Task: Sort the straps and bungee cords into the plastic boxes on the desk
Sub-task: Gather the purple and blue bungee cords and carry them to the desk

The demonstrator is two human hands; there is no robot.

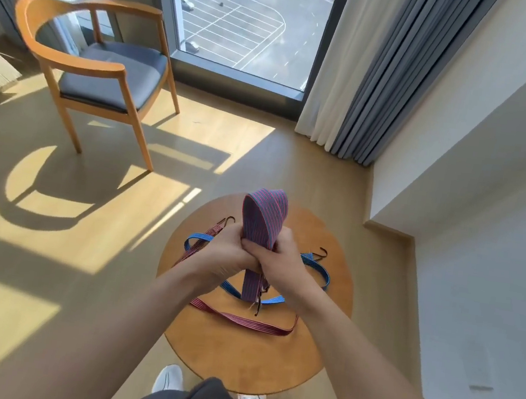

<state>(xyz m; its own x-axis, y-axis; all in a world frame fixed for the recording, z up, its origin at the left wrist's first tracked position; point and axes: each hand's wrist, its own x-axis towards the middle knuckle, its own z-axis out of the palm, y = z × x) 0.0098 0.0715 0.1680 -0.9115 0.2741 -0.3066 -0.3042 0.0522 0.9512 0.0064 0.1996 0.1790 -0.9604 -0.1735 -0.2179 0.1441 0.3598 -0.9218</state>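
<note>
A folded purple bungee cord with red stripes (263,219) stands up as a loop above both fists, and its ends hang down below them. My left hand (227,253) and my right hand (275,260) grip its middle, pressed together over a small round wooden table (236,355). On the table lie a blue striped bungee cord (318,267) with a black hook and a red striped bungee cord (240,321) with a hook at the far left. No plastic boxes are in view.
A wooden armchair (102,70) with a grey cushion stands on the floor at the far left. A tall window (243,21) and grey curtains (379,81) fill the back. A white wall (483,226) runs close along the table's right side.
</note>
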